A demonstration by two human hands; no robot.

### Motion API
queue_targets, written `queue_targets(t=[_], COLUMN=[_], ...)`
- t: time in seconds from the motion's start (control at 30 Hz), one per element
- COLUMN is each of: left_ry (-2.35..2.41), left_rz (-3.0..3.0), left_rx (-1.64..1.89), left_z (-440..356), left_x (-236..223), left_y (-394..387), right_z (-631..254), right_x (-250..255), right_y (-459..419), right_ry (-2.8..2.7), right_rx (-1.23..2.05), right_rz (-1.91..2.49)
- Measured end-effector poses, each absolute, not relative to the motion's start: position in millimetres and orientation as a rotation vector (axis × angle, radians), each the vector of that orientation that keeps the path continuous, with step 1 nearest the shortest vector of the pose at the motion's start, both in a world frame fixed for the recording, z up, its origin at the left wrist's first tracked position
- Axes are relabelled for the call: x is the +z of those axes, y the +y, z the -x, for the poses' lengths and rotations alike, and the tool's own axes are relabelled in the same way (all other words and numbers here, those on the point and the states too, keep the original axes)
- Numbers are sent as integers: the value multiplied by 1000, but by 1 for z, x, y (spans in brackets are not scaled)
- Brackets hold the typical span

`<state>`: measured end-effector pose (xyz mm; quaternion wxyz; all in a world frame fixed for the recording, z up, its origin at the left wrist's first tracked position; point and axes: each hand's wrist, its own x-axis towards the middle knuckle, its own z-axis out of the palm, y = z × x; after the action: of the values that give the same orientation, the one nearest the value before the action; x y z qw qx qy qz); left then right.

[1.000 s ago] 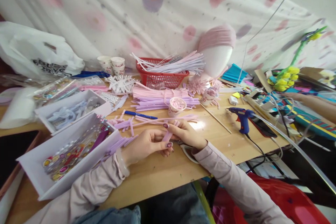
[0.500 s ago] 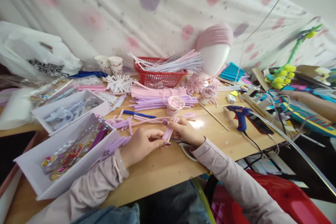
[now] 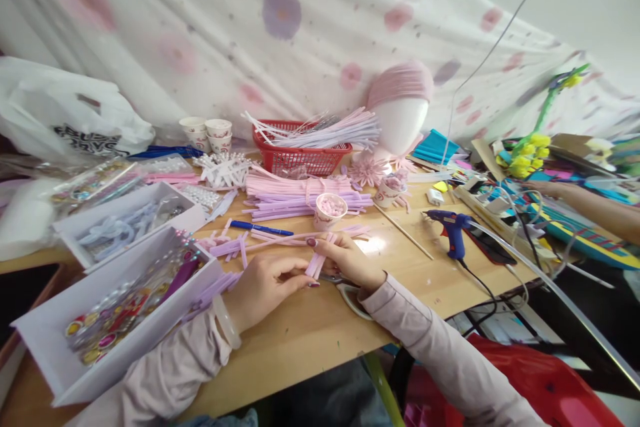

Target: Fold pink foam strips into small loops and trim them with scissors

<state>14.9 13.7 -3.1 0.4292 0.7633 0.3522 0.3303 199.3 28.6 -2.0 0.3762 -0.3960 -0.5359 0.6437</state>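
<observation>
Short pink pipe cleaners (image 3: 317, 264) are bunched between my two hands, just above the table. My right hand (image 3: 347, 259) pinches them from the right, thumb on top. From the left, my left hand (image 3: 273, 283) grips their lower end between thumb and fingers. Scissors (image 3: 354, 297) lie under my right wrist, partly hidden by it. Right behind my hands stands a paper cup (image 3: 331, 211) filled with small pink pieces. A bundle of pink and purple pipe cleaners (image 3: 300, 197) lies behind the cup.
White boxes (image 3: 120, 320) of beads and ornaments stand at left. A blue glue gun (image 3: 454, 230) with its cord lies at right, near a wooden stick (image 3: 404, 232). Behind are a red basket (image 3: 300, 159) and a mannequin head (image 3: 400, 117). Another person's arm (image 3: 585, 200) reaches in at far right.
The view has shifted slightly, so the scene sits a little lower and to the left. Both hands keep the pink pipe cleaners, with little change in grip.
</observation>
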Motion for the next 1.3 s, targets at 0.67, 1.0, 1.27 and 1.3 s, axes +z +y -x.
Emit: queue_targets(t=[0.67,1.0,1.27,1.3], left_ry=[872,837,719,670], left_rz=[-2037,-2114,-1515,-1383], left_rx=[814,793,650,609], left_z=[-14,-15,-18,-19], left_x=[-1,-3,-4,-4], left_y=[15,16,16,15], right_z=[-198,-200,-197,-196], right_x=[-1,-2,2,3], right_y=[26,24,24,23], right_ry=[-1513,-1461,-1595,-1649], right_rx=[1548,1655,1507,1504], right_rz=[1083,1046,964,944])
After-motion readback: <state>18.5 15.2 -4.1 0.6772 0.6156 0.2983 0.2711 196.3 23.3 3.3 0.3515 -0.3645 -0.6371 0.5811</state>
